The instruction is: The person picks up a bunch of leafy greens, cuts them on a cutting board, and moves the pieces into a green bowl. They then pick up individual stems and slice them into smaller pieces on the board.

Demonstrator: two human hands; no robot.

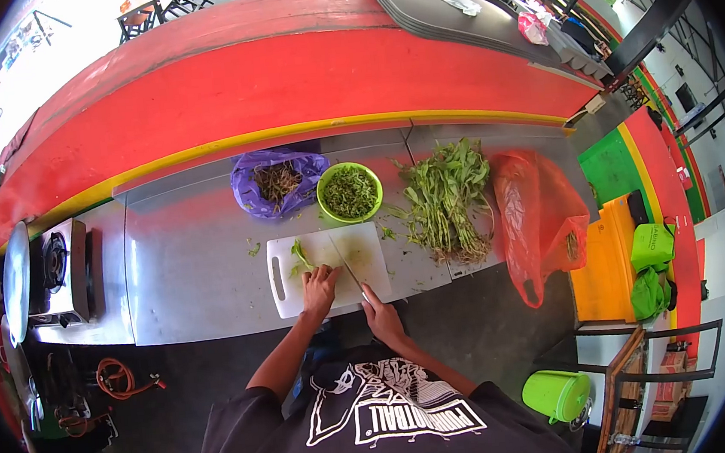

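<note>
A white cutting board lies on the steel counter in front of me. My left hand presses on a small bunch of green stems on the board. In my right hand is a knife, its blade lying across the board beside the stems. Just beyond the board stands a green bowl of chopped greens. A pile of leafy green stalks with roots lies to the right of the board.
A purple plastic bag holding brownish scraps sits left of the bowl. A red plastic bag hangs off the counter's right end. A gas stove stands far left. A red and yellow wall backs the counter.
</note>
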